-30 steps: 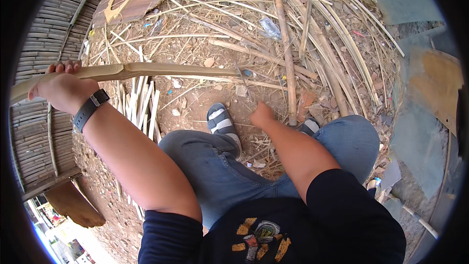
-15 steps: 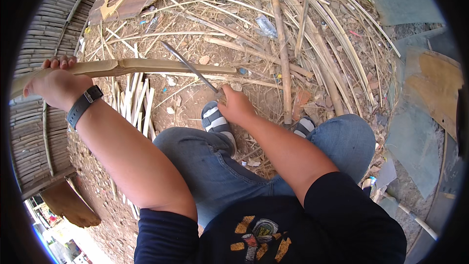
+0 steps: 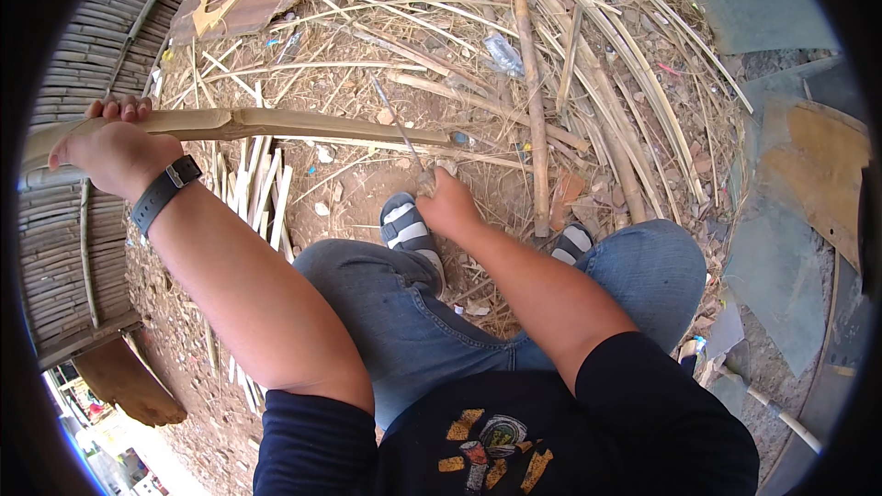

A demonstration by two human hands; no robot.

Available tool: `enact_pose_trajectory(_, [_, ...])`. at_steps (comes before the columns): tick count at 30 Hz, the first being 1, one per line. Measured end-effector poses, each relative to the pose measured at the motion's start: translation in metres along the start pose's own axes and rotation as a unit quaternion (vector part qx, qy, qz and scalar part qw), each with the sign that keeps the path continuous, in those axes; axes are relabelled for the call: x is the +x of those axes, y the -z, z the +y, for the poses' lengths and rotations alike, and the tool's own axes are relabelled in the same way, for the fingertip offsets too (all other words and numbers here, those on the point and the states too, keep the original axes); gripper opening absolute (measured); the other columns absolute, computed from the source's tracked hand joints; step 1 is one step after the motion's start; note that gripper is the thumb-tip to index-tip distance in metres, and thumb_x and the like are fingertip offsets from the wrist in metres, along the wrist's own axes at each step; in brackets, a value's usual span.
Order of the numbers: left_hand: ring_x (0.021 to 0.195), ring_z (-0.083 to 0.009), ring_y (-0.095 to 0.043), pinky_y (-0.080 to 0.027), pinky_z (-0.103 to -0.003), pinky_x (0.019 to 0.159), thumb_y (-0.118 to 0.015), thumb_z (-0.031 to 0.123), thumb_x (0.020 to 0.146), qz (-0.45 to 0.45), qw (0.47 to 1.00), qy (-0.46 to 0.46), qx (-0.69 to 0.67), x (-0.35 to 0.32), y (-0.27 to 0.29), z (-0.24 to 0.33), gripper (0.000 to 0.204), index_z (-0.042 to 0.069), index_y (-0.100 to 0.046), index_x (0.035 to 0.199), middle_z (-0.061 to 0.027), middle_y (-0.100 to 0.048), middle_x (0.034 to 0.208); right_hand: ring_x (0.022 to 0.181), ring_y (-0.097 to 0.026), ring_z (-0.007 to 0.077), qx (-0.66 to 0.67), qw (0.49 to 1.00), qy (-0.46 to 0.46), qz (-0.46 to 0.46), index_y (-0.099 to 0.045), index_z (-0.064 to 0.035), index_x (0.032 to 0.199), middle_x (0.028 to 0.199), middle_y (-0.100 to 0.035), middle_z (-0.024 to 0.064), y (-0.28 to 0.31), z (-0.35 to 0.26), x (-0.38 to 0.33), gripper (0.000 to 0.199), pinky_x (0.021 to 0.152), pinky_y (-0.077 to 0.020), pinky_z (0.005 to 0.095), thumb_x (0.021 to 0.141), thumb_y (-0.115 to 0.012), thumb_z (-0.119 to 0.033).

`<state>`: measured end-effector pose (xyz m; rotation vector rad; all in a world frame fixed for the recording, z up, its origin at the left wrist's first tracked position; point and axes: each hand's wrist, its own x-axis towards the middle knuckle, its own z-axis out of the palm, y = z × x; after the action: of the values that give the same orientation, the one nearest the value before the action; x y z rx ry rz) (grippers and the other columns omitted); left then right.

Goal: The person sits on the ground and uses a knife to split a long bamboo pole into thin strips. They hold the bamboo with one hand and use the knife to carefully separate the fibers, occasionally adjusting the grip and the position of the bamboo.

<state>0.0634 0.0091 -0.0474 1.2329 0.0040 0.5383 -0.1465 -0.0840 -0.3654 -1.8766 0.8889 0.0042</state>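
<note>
My left hand [image 3: 118, 152], with a dark watch strap [image 3: 165, 191] at its wrist, is wrapped round a long split piece of bamboo [image 3: 303, 124]. The bamboo lies nearly level across the left half of the view, its far end pointing right. In the middle, my right hand [image 3: 450, 205] is closed round the handle of a long knife [image 3: 398, 125]. Its blade slants up and to the left, looks thin from here, and crosses the bamboo near its right end. Whether the blade touches the bamboo, I cannot tell.
Pale split strips [image 3: 260, 186] lie below the bamboo. Several poles and long strips [image 3: 634, 83] cover the ground ahead, with a clear plastic bottle [image 3: 503, 53] among them. A bamboo wall [image 3: 78, 248] stands left; grey sheets [image 3: 781, 266] lie right. My sandalled foot [image 3: 404, 223] is near the knife.
The knife in my right hand has turned, so its blade shows thinner and steeper, with the tip further right. The bamboo and my left hand have shifted very slightly right.
</note>
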Motion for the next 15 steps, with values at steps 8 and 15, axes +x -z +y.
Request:
enact_pose_trajectory(8, [0.053,-0.0144,-0.039,-0.039,-0.027,0.051,-0.010,0.064,0.098,-0.023,0.999,0.025,-0.032,0.003,-0.006,-0.013,0.071,0.005,-0.047,0.082,-0.0029,-0.043,0.065,0.104,-0.064,0.0403,-0.077,0.981,-0.181,0.004,-0.053,-0.0020,0.121,0.107,-0.066,0.0246,-0.016,0.134,0.003,0.044,0.090,-0.0515,0.0467,0.082,-0.067,-0.018])
enact_pose_trajectory(15, [0.052,-0.0154,-0.034,-0.037,-0.028,0.052,-0.009,0.064,0.099,-0.032,0.999,-0.006,-0.008,0.004,0.001,-0.005,0.071,0.005,-0.046,0.083,-0.0030,-0.040,0.065,0.105,-0.064,0.0403,-0.077,0.982,-0.175,0.002,-0.057,-0.0017,0.117,0.108,-0.066,0.0251,-0.011,0.090,-0.001,0.045,0.090,-0.0507,0.0460,0.080,-0.069,-0.023])
